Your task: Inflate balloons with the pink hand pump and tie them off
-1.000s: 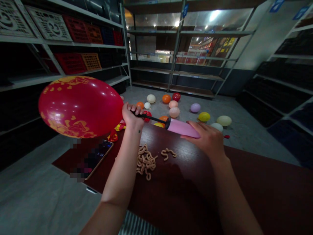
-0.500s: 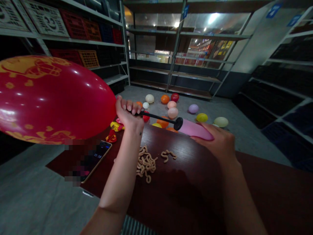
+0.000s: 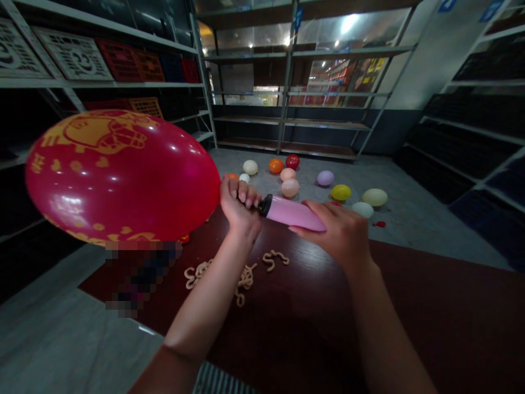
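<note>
A large red balloon [image 3: 135, 178] with yellow printed figures and hearts is blown up at the left. Its neck end meets my left hand [image 3: 240, 205], whose fingers wrap round it and the black end of a hand pump; the exact joint is hidden. My right hand [image 3: 338, 230] is closed round the pump's pink barrel [image 3: 287, 212]. The barrel sits close against my left hand, its black rod out of sight. Both hands are above the dark brown table [image 3: 303, 306]. Below them lies a heap of tan, curly strips [image 3: 246, 278], partly behind my left forearm.
A separate curly strip [image 3: 274, 259] lies right of the heap. A blurred-out patch [image 3: 141, 279] covers something at the table's left. Several balloons, among them a purple one [image 3: 325, 178], lie on the grey floor beyond. Metal shelves [image 3: 283, 117] stand behind; crates [image 3: 74, 54] fill the left rack.
The pump's barrel and my left hand have come together, hiding the long black rod that showed between them. My left hand and the balloon have shifted right, my right hand left.
</note>
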Tool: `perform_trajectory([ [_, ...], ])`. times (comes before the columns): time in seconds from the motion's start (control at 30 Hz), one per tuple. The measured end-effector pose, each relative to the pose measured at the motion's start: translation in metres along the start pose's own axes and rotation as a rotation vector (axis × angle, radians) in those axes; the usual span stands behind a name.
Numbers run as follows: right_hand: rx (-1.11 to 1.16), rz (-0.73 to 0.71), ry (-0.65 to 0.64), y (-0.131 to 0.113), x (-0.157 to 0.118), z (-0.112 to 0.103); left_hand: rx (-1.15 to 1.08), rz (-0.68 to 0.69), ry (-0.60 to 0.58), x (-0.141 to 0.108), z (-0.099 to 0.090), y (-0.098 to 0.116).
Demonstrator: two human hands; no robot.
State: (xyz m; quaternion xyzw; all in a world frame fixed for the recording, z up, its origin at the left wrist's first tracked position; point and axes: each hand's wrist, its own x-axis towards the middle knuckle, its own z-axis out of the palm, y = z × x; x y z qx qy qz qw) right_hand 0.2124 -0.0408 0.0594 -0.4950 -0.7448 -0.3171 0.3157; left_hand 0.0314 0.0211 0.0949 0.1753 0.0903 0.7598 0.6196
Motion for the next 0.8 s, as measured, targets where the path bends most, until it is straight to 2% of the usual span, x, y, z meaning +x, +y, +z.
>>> perform_trajectory([
  [0.13,-0.041,-0.025,-0.032,-0.002,0.0,0.001,0.006,-0.109,0.055,0.014,-0.009,0.005],
  [0.3,-0.025,-0.036,-0.04,-0.004,0.0,0.003,0.004,-0.132,0.089,0.025,-0.013,0.017],
  [0.63,-0.057,-0.072,-0.029,0.014,-0.009,0.011,-0.093,-0.074,0.162,0.048,-0.028,0.058],
  [0.8,-0.046,-0.125,0.015,0.025,-0.014,0.007,-0.151,-0.047,0.211,0.055,-0.034,0.08],
])
